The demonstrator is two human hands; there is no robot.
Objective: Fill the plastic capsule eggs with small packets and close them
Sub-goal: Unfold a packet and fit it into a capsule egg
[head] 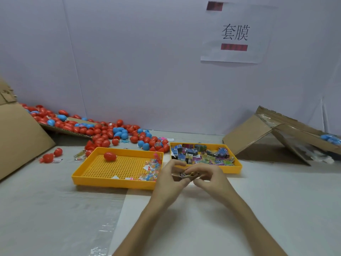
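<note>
Landmark: perforated tray (118, 182), yellow hard plastic, rectangular, grid-hole floor, raised rim, flat on the desk (55, 209) (pale matte sheet with a glossy tape strip).

- In it: one glossy red egg (110, 156), closed, at the far left corner. Clear crinkly packets (151, 168) with coloured bits are heaped at the right end.
- Just right of it: second tray (232, 169), same yellow plastic, holding printed packets (200, 154), blocky, blue/purple/green.
- Behind it: loose pile of capsule eggs (114, 133), smooth, mostly red, some blue.
- Left of it: brown cardboard panel (24, 137).

Left hand (170, 179) and right hand (211, 177) meet just off the tray's right end, above the desk, bare forearms converging from the near edge. Both have fingers curled, with the tips pinching a small packet (185, 175) between them (print too blurred to read).
</note>
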